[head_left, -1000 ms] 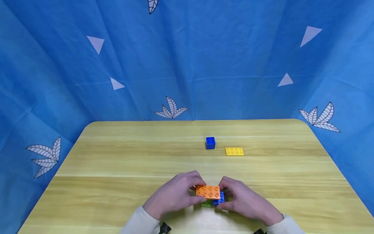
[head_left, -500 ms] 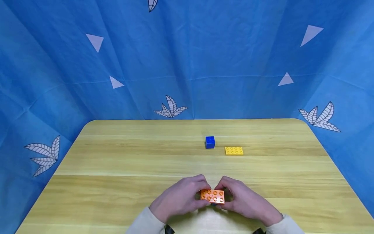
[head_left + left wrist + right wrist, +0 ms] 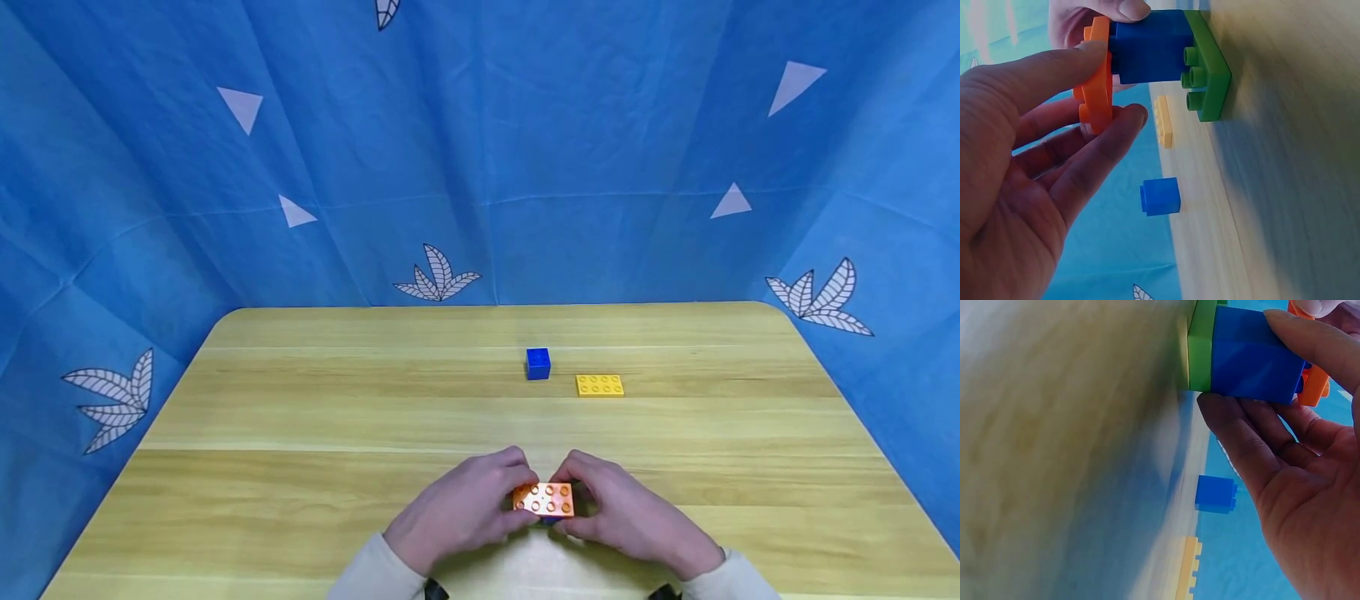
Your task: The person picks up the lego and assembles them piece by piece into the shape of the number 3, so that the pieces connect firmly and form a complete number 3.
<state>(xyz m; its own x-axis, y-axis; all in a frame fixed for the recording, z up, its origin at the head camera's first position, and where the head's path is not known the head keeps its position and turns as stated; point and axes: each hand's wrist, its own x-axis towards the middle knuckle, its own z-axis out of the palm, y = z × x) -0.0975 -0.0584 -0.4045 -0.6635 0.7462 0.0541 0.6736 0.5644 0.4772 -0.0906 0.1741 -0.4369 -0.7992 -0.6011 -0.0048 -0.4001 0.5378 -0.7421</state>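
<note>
My left hand (image 3: 472, 504) pinches a flat orange brick (image 3: 543, 500) between thumb and fingers, its studs facing up. Under it stands a blue brick (image 3: 1154, 47), which my right hand (image 3: 626, 512) grips by its sides. The blue brick sits on one end of a flat green brick (image 3: 1210, 72), whose bare studs show in the left wrist view. Orange lies over the blue studs, with some of those studs still showing in a narrow gap. From the head view the green brick is hidden beneath the orange one and the hands.
Farther back on the wooden table (image 3: 300, 400) stands a second, smaller blue brick (image 3: 537, 364). To its right lies a flat yellow brick (image 3: 600, 386). A blue patterned cloth (image 3: 360, 167) hangs behind the table's far edge.
My left hand has carried the orange brick to the right, from partly beside the blue brick to over it. The right hand has stayed nearly in place.
</note>
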